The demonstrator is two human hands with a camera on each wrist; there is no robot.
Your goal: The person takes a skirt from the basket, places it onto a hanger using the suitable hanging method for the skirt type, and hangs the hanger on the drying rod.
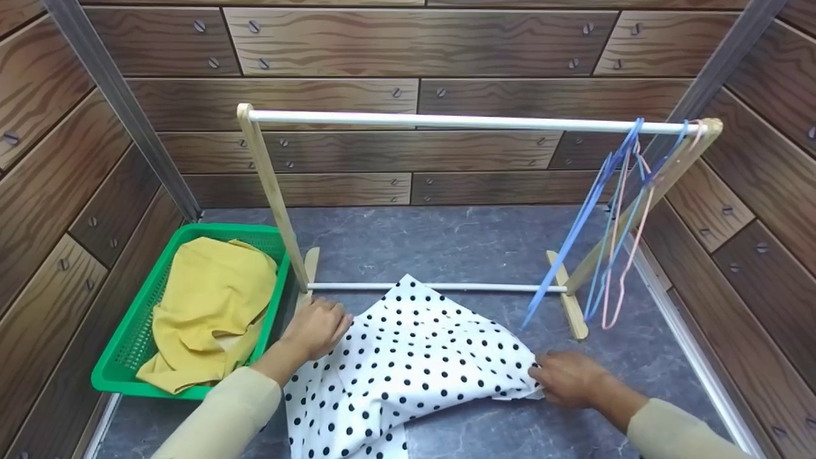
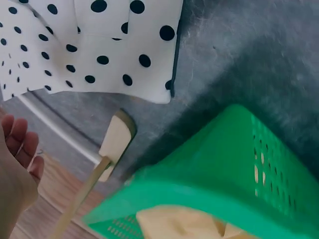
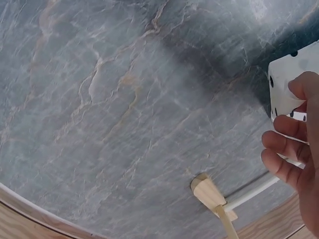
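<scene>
A white cloth with black polka dots (image 1: 421,350) lies spread and partly folded between both hands. My right hand (image 1: 569,379) pinches its right-hand corner between thumb and fingers. In the right wrist view, the thumb (image 3: 305,84) presses on the cloth (image 3: 284,82) while the other fingers curl loosely. At the cloth's upper left edge is my left hand (image 1: 319,326), its fingers loosely bent. The left wrist view shows no cloth held in the visible fingers (image 2: 27,149); the thumb is out of sight there.
A green basket (image 1: 108,370) with yellow cloth (image 1: 213,299) stands at the left. Behind the dotted cloth rises a wooden rack with a white top rail (image 1: 408,119). Blue and pink hangers (image 1: 621,191) hang at its right end. Wood-patterned walls surround the grey marbled floor (image 1: 408,236).
</scene>
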